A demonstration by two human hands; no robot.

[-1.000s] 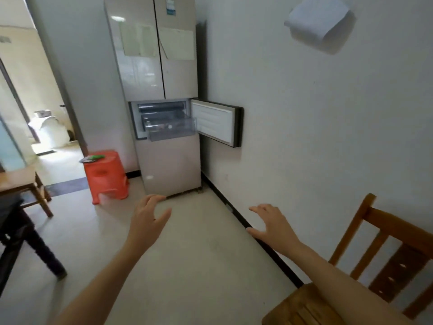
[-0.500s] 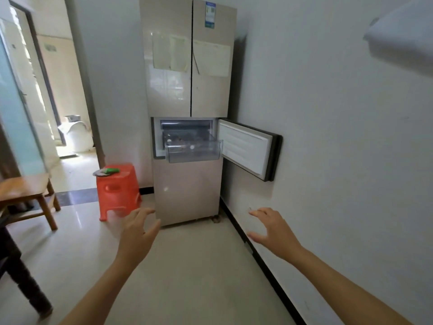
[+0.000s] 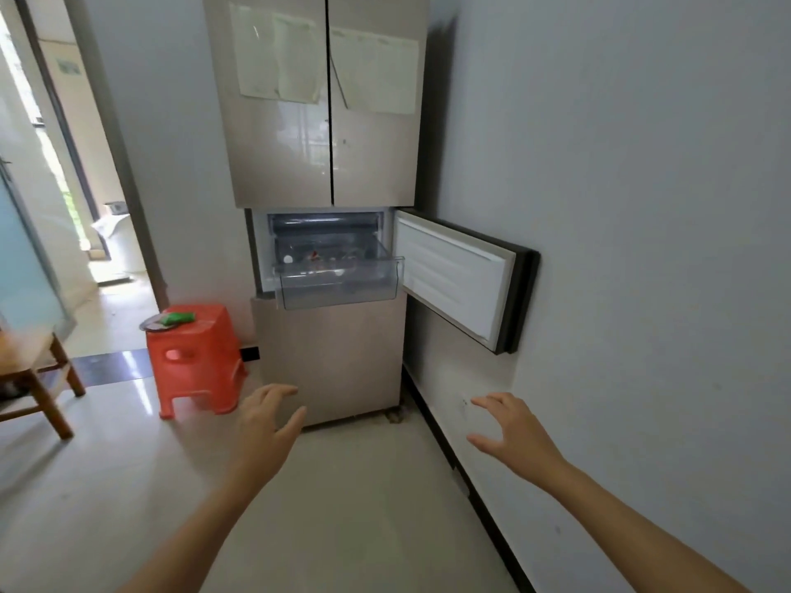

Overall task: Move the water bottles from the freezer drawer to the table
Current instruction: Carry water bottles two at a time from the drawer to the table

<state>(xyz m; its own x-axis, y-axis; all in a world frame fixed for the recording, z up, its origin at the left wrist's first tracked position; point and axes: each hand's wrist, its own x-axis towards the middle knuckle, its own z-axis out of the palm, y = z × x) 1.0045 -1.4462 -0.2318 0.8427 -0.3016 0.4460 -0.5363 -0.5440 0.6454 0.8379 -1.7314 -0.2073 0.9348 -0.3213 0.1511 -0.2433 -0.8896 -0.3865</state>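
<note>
A tall beige fridge [image 3: 325, 122] stands ahead against the wall. Its small freezer door [image 3: 453, 276] is swung open to the right. A clear plastic freezer drawer [image 3: 342, 288] is pulled out, and water bottles [image 3: 319, 263] lie inside it, seen only dimly through the plastic. My left hand [image 3: 265, 425] is stretched forward below the drawer, fingers loosely spread, holding nothing. My right hand [image 3: 513, 430] reaches forward near the wall, fingers relaxed and empty. Both hands are well short of the drawer.
A red plastic stool [image 3: 194, 357] with a green item on a plate stands left of the fridge. A wooden stool [image 3: 38, 378] is at the far left. The white wall [image 3: 642, 250] runs close along my right. A doorway [image 3: 77, 207] opens at the left.
The fridge has come closer and fills more of the view. The wooden chair at the lower right has dropped out of sight. Both hands stay raised and empty.
</note>
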